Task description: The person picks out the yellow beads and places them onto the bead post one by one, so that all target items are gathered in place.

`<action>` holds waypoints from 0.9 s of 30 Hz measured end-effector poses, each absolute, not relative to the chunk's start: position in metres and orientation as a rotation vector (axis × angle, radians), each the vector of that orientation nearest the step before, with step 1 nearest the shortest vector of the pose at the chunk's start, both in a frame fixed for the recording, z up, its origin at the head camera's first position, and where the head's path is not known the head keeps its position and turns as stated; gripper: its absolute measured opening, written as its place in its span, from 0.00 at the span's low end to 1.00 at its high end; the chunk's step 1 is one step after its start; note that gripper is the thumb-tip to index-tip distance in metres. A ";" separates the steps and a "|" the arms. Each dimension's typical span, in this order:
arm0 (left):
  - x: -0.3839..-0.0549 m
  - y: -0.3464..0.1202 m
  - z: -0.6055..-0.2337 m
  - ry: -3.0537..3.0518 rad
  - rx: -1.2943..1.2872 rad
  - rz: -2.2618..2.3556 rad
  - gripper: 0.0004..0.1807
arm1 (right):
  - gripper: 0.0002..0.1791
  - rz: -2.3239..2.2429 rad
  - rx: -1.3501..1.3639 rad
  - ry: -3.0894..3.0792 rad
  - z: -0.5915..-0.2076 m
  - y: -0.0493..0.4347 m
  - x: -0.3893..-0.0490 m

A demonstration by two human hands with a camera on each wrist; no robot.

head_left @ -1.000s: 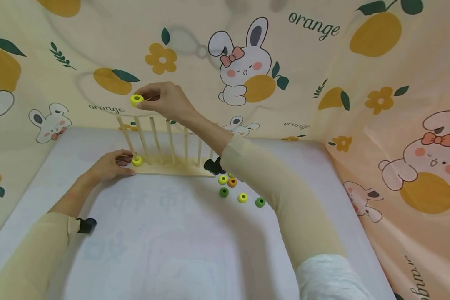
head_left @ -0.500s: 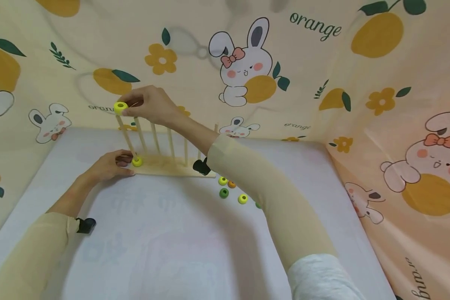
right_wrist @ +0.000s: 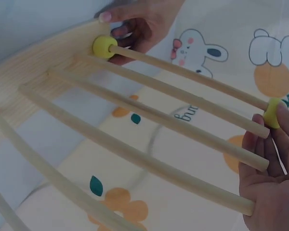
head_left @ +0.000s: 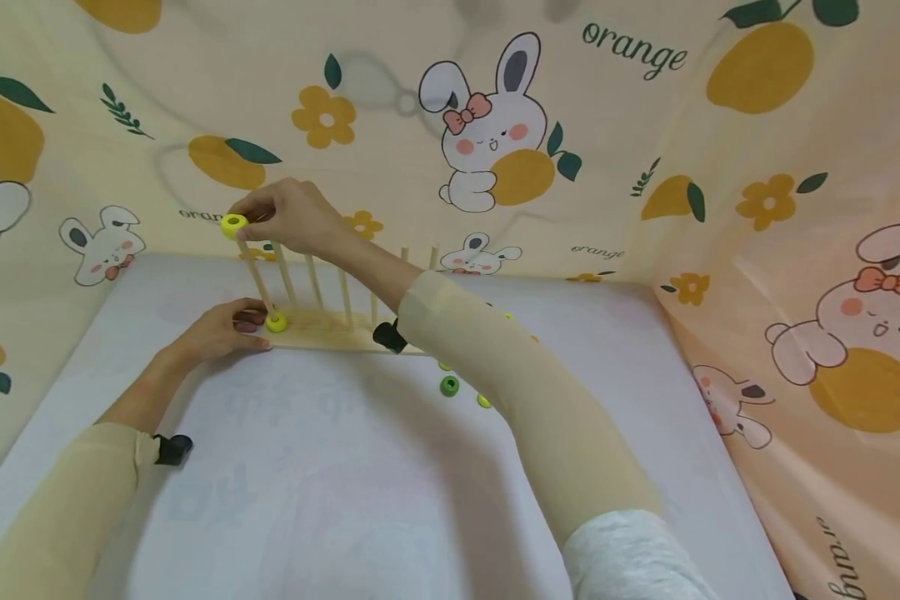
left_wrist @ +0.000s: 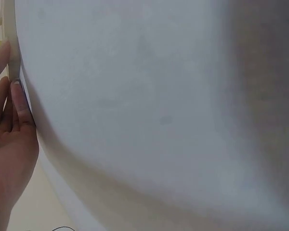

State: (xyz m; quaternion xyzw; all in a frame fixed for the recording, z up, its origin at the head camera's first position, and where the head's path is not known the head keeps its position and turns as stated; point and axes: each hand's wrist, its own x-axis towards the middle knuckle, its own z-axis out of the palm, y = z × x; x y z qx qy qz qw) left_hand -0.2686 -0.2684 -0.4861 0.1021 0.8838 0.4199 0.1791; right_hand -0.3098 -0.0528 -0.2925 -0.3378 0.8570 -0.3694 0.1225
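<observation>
At the top of the leftmost peg, my right hand (head_left: 296,218) pinches a yellow bead (head_left: 234,225) between thumb and fingers. The right wrist view shows this bead (right_wrist: 272,113) at the tip of the wooden peg (right_wrist: 192,77). A second yellow bead (head_left: 277,322) sits at the foot of the same peg, on the wooden base (head_left: 322,333). My left hand (head_left: 221,332) grips the base's left end, thumb at the front edge and fingers curled behind. In the left wrist view only part of the left hand (left_wrist: 12,159) and the base's edge show.
Several more upright pegs (head_left: 345,292) stand in a row on the base. Right of it lie loose beads, among them a green bead (head_left: 450,385) and a yellow bead (head_left: 483,401), partly hidden by my right sleeve (head_left: 525,392). A printed cloth (head_left: 390,167) hangs behind the white table (head_left: 330,483).
My right hand has moved left and down with the yellow bead, from above the pegs to the tip of the leftmost one. My left hand stays at the base's end.
</observation>
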 end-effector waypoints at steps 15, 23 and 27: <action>-0.269 -0.268 -0.486 2.505 0.290 1.182 0.43 | 0.18 -0.995 -0.951 2.477 -0.294 -0.056 -0.313; -0.269 -0.267 -0.486 2.491 0.265 1.179 0.43 | 0.17 -0.935 -0.943 2.482 -0.293 -0.058 -0.313; -0.269 -0.267 -0.486 2.500 0.275 1.170 0.44 | 0.16 -0.943 -0.931 2.497 -0.292 -0.056 -0.312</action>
